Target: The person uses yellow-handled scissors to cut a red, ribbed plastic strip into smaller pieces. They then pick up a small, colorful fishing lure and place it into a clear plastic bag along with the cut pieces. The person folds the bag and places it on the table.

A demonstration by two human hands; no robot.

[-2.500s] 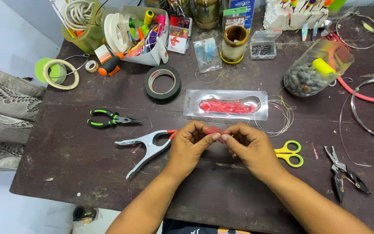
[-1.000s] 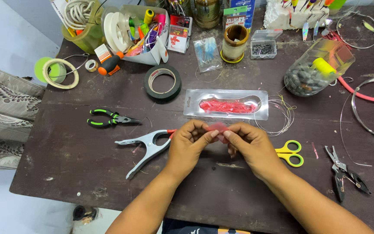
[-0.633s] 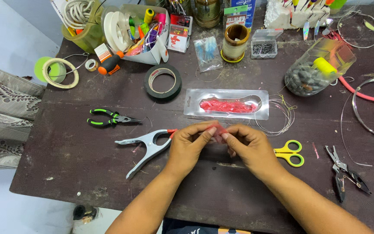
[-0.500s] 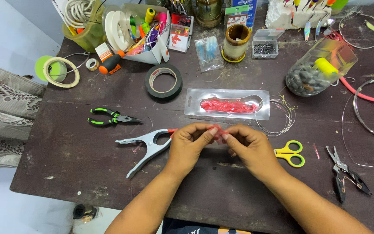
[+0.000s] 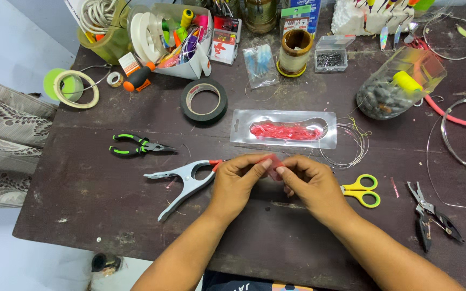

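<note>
Pinching a small red soft lure between both hands was the whole picture at this moment. Left hand had thumb and forefinger closed on the lure's left end; right hand had its fingertips closed on the right end. Both hands were curled tight, nothing else in either. The lure sat just above the worktop, near the middle of the front half, long axis roughly left-right, running hand to hand. Most of it was hidden by fingers, so exact shape couldn't be told.

Key relation: the lure lay between the two hands, touching both, neither hand clearly nearer. Fingertips almost met over it.

Around it:
- clear blister pack with more red lures, just behind the hands, long axis also left-right
- grey spring clamp with a red tip, just left of the left hand, nearly touching
- yellow scissors, just beside the right hand
- coil of thin wire at the pack's right end
- green-handled pliers further left
- black tape roll behind the pack
- dark pliers near the front right corner
- clear jar of dark sinkers toward the back right
</note>
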